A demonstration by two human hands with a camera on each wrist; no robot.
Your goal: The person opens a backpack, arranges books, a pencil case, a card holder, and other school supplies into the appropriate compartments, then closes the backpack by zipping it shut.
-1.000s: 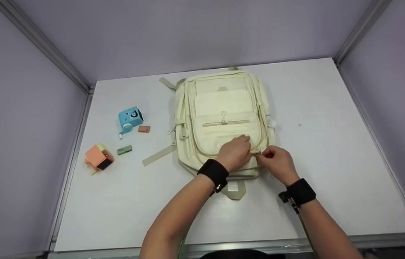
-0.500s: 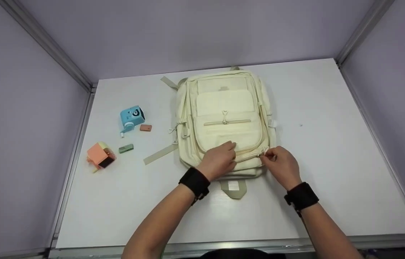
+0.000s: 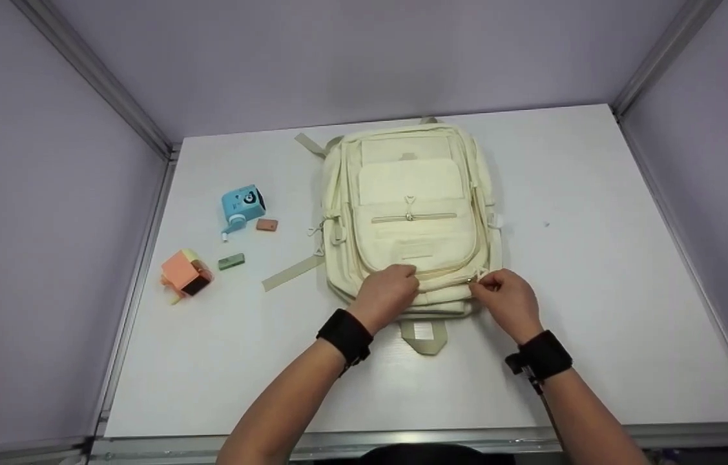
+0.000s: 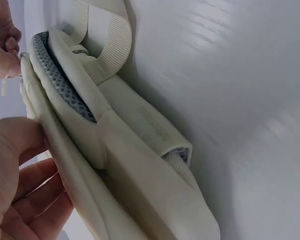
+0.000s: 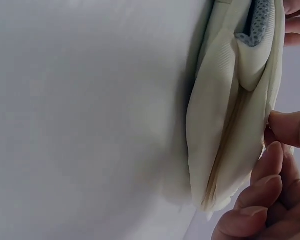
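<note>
A cream backpack point(image 3: 412, 239) lies front side up on the white table, its bottom edge facing me. My left hand point(image 3: 386, 294) pinches the fabric by the lower front pocket; the left wrist view shows the thumb point(image 4: 20, 135) on the bag's edge, fingers curled behind. At the pocket's lower right corner, my right hand point(image 3: 509, 300) pinches the zipper pull, mostly hidden by the fingertips. A stretch of the pocket's zipper point(image 3: 444, 282) shows between the hands. In the right wrist view the right fingers point(image 5: 259, 195) curl beside the bag's side.
Left of the bag lie a blue toy with a crank point(image 3: 243, 205), an orange box-like toy point(image 3: 186, 274), a small brown block point(image 3: 267, 225) and a small green block point(image 3: 231, 261). Straps point(image 3: 292, 273) spread from the bag. Grey walls point(image 3: 370, 58) enclose the table.
My left hand has moved left and toward me along the bag's lower edge, uncovering a stretch of zipper. The right hand has shifted slightly right, still pinching at the corner.
</note>
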